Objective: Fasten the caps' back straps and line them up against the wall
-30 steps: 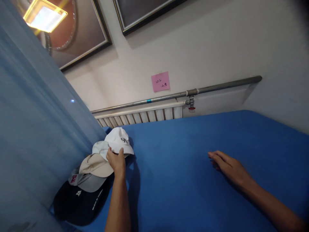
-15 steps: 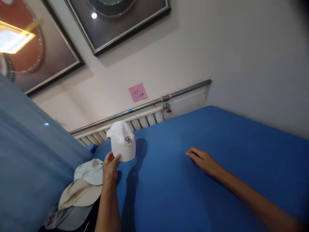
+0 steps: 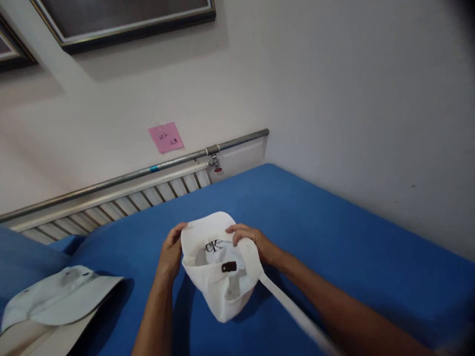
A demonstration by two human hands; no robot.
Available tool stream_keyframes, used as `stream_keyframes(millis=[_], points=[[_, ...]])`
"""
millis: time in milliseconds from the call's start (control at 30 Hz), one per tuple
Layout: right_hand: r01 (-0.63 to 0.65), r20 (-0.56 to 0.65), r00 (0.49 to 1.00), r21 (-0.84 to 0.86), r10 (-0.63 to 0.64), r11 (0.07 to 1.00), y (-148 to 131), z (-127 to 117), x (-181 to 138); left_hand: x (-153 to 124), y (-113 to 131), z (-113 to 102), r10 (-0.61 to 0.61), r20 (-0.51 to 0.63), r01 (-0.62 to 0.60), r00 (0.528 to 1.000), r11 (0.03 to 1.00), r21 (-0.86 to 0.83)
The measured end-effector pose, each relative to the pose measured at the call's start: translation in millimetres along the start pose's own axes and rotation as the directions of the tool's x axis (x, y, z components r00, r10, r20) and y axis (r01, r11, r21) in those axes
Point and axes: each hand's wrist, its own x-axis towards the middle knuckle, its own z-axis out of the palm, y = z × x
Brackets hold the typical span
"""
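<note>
We are looking down at a bed covered in a bright blue sheet (image 3: 334,237), pushed into the corner of a pale wall. Along the far wall run a white radiator (image 3: 111,205) and a grey pipe (image 3: 148,170), with a pink sticky note (image 3: 166,137) stuck above them and the lower edge of a dark picture frame (image 3: 129,24) higher up.

In the middle, just above the sheet, we hold a white cap (image 3: 218,267) between both hands. Its opening faces us, so we see the inside of the crown, a dark logo showing through the front panel, and a small dark clasp on the back strap. A long white strap (image 3: 293,311) trails from the cap toward the near right.

Our left hand (image 3: 170,252) grips the cap's left edge, thumb on top and fingers curled behind, pinching the fabric. Our right hand (image 3: 252,242) rests on the cap's far right rim, fingers (image 3: 237,230) bent over the edge and pressed close together, thumb hidden from view.

At the near left lies a pale grey cap (image 3: 59,296) on top of a beige cap (image 3: 40,336), well apart from our hands.

To handle the white cap well, we judge it best to keep both grips on the rim, not the soft crown, so the shape holds. The loose strap could snag or drag, so we would gather it in first. A light, even pinch on each side should keep the cap level and uncrumpled.
</note>
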Motion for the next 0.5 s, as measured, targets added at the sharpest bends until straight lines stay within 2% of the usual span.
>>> stream_keyframes(millis=[67, 100, 167, 233, 300, 400, 500], points=[[0.002, -0.091, 0.996, 0.004, -0.001, 1.000, 6.5, 1.4, 3.7, -4.2, 6.4, 3.3, 0.093, -0.016, -0.090, 0.995, 0.985, 0.146], [0.004, -0.153, 0.988, 0.008, -0.002, 1.000, 9.6, 1.2, 5.3, -8.7, 10.5, 6.3, 0.151, 0.027, -0.153, 0.988, 0.961, 0.231], [-0.002, -0.259, 0.966, 0.011, 0.004, 1.000, 14.4, 0.1, 7.3, -20.4, 18.3, 15.5, 0.206, 0.216, -0.277, 0.954, 0.884, 0.377], [-0.028, -0.314, 0.949, 0.017, 0.032, 0.999, 17.1, 0.1, 7.1, -32.0, 23.6, 26.7, 0.208, 0.402, -0.392, 0.892, 0.800, 0.455], [-0.070, -0.334, 0.939, 0.034, 0.077, 0.997, 18.5, 2.7, 5.3, -39.4, 26.0, 34.1, 0.215, 0.454, -0.446, 0.865, 0.743, 0.499], [-0.113, -0.361, 0.924, 0.049, 0.123, 0.992, 21.6, 9.1, 2.5, -40.6, 25.6, 28.4, 0.148, 0.436, -0.386, 0.888, 0.754, 0.531], [-0.151, -0.342, 0.928, 0.018, 0.148, 0.988, 27.9, 11.3, 2.4, -36.3, 19.3, 5.6, 0.030, 0.463, -0.248, 0.886, 0.874, 0.418]])
